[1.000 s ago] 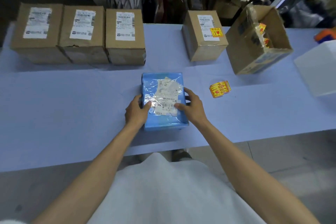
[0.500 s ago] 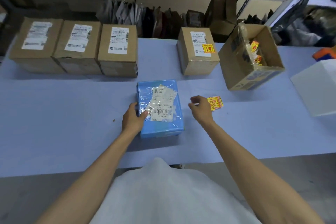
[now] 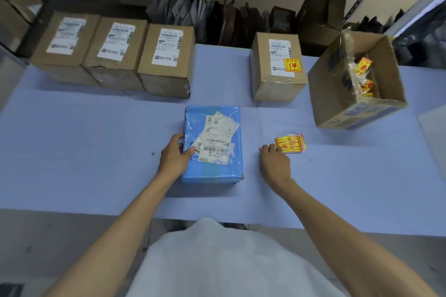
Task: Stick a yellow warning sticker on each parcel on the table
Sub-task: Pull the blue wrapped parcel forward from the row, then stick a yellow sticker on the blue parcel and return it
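Hands apart: left hand [image 3: 174,160] grips the blue plastic-wrapped parcel [image 3: 217,172] by its left edge; right hand [image 3: 274,163], nearer, touches the yellow warning sticker stack [image 3: 290,143] right of the parcel, pinch unclear.

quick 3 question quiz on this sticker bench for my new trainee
1. True or false: the blue plastic-wrapped parcel already carries a yellow warning sticker.
2. Count: how many brown cardboard parcels stand in the far row, and how many of them show a yellow sticker?
3. The right hand reaches for: A the loose stack of yellow warning stickers; B the open cardboard box; C the blue parcel.
Key: 1 false. 2 four; one, the right-most, with its yellow sticker. 3 A.
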Demonstrator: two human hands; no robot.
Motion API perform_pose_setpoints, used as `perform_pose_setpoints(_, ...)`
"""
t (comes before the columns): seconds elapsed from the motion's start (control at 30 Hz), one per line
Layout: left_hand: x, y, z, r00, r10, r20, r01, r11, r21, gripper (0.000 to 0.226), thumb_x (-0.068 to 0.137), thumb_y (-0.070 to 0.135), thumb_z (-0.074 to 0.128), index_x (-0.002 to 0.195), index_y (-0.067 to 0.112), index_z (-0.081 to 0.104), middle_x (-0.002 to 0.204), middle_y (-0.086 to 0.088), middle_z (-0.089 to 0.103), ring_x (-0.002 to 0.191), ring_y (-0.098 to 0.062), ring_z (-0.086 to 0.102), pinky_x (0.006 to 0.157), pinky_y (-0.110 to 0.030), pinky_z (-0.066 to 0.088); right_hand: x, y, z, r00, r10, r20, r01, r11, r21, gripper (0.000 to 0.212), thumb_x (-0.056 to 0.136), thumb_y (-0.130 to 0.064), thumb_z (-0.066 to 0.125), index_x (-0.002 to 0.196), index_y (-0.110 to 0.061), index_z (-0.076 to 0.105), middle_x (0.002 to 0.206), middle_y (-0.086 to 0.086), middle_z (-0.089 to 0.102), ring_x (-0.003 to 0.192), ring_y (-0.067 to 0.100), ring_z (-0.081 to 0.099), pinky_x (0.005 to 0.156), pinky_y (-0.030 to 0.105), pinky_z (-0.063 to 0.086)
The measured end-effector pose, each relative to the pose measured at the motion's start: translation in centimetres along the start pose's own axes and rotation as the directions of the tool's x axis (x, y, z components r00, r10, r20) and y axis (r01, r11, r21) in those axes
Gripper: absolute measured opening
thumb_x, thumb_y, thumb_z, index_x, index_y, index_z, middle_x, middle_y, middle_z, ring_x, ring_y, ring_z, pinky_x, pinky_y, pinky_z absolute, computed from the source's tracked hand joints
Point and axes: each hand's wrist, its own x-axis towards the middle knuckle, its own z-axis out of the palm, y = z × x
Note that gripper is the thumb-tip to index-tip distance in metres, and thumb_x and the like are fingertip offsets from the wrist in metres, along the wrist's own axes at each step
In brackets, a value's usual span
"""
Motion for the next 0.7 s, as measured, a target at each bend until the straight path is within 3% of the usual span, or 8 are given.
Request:
perform_pose_setpoints(0.1,-0.8,0.7,0.2,0.977,0.162,-0.141,-0.121,0.957,0.263,0.058,0.088,0.017,0.066,0.139,0.012,0.038,0.136,-0.011,0.042,0.122,-0.027,0.044,0.098,-0.035,0.037,1.1,-0.4,-1.9,0.968,0.244,-0.061,-0.187,0.861,0.473,0.022,0.092,-0.013,0.05,0.11,-0.002,0.056,0.1,0.016,0.066,0.092,0.036,0.062,0.067,0.038,0.046)
perform_pose_setpoints(0.17,-1.3,1.9,0.7,0.911,0.374,-0.172,-0.314,0.902,0.297,0.043,0.086,0.013,0.066,0.126,0.014,0.05,0.122,-0.007,0.051,0.109,-0.02,0.05,0.088,-0.027,0.039,1.4,-1.6,-4.0,0.935,0.318,-0.154,-0.117,0.69,0.715,0.022,0.094,-0.017,0.052,0.11,-0.004,0.06,0.095,0.012,0.07,0.088,0.031,0.065,0.071,0.041,0.052)
perform_pose_setpoints(0.23,-1.4,4.0,1.1,0.949,0.313,-0.044,-0.313,0.95,0.014,0.016,0.091,0.018,0.062,0.107,0.015,0.062,0.105,-0.006,0.065,0.083,-0.011,0.061,0.074,-0.024,0.046,1.0,-3.5,-5.9,0.917,0.259,-0.303,0.071,0.643,0.762,0.023,0.093,-0.016,0.055,0.113,-0.007,0.062,0.099,0.008,0.071,0.088,0.024,0.067,0.074,0.037,0.053)
perform_pose_setpoints(0.3,-1.5,6.2,1.1,0.967,0.158,0.201,-0.077,0.93,-0.36,0.022,0.097,0.029,0.052,0.101,0.012,0.064,0.095,-0.009,0.07,0.074,-0.013,0.066,0.068,-0.025,0.053,0.0,-5.9,-7.3,0.894,0.082,-0.441,0.272,0.683,0.678,0.028,0.09,-0.015,0.054,0.117,-0.009,0.063,0.104,0.005,0.071,0.091,0.023,0.067,0.075,0.031,0.051)
perform_pose_setpoints(0.4,-0.8,7.3,0.2,0.944,0.111,0.31,0.062,0.864,-0.499,0.028,0.098,0.03,0.05,0.1,0.007,0.066,0.086,-0.007,0.07,0.076,-0.015,0.068,0.069,-0.027,0.056,-1.1,-8.5,-7.1,0.834,-0.208,-0.51,0.491,0.702,0.517,0.038,0.083,-0.013,0.054,0.119,-0.015,0.066,0.124,0.004,0.065,0.111,0.023,0.062,0.086,0.03,0.05)
perform_pose_setpoints(0.5,-0.4,6.2,-1.0,0.974,0.064,0.218,0.04,0.896,-0.442,0.009,0.095,0.01,0.056,0.09,0.01,0.063,0.084,-0.008,0.066,0.069,-0.015,0.065,0.063,-0.023,0.057,-1.2,-9.6,-6.7,0.874,-0.148,-0.463,0.46,0.561,0.689,0.034,0.08,-0.006,0.06,0.112,-0.016,0.07,0.129,0.001,0.062,0.122,0.018,0.055,0.1,0.027,0.043)
perform_pose_setpoints(0.6,-0.6,5.1,-1.6,0.983,0.077,0.167,0.008,0.889,-0.459,0.01,0.093,0.007,0.058,0.087,0.013,0.063,0.08,-0.004,0.067,0.063,-0.011,0.065,0.06,-0.018,0.056,-1.2,-10.5,-7.6,0.972,0.137,-0.193,0.144,0.302,0.942,0.03,0.083,-0.01,0.07,0.111,-0.015,0.061,0.109,-0.001,0.065,0.099,0.013,0.063,0.086,0.028,0.053)
perform_pose_setpoints(0.7,-1.0,4.4,-1.7,0.987,0.102,0.124,-0.026,0.863,-0.504,0.008,0.092,0.009,0.06,0.09,0.015,0.064,0.079,-0.002,0.071,0.064,-0.008,0.068,0.06,-0.018,0.055,-0.2,-10.8,-8.6,0.989,0.145,0.016,-0.035,0.124,0.992,0.021,0.08,-0.004,0.074,0.097,-0.013,0.066,0.086,0.002,0.066,0.08,0.025,0.065,0.075,0.04,0.059)
